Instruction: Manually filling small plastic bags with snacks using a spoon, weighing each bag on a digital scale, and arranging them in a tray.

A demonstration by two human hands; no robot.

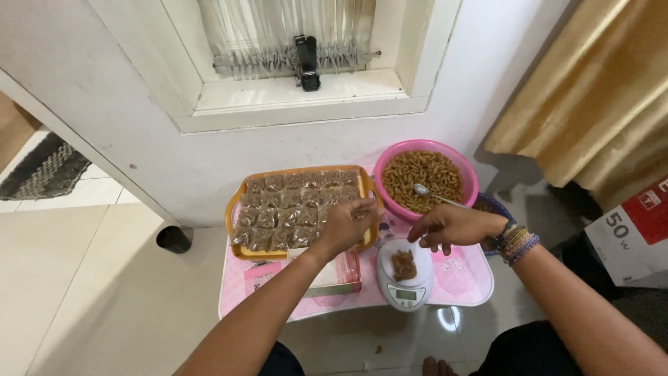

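Table (278, 306): a small pink one, low on a pale tiled floor, set against a white wall under a window sill.
Tray (233, 209): orange, on the far left of the table, filled with rows of small clear packets (278, 209) of brown snack.
Bowl (467, 170): pink and round, at the far right of the table, heaped with brown curled snack (417, 174); a metal spoon (424, 191) lies in it, handle pointing right.
Scale (407, 292): white, at the near edge between the two hands, with a small pile of snack (403, 265) on its round plate.
Left hand (344, 224): over the near right corner of the tray, fingers bent and drawn together; whether they pinch anything I cannot tell.
Right hand (452, 226): just above the far side of the scale, below the bowl, fingers curled downward with tips close together; nothing clearly held. Beaded bracelets (516, 242) ring the wrist.
Box (334, 275): a clear flat one just left of the scale, under the left forearm.
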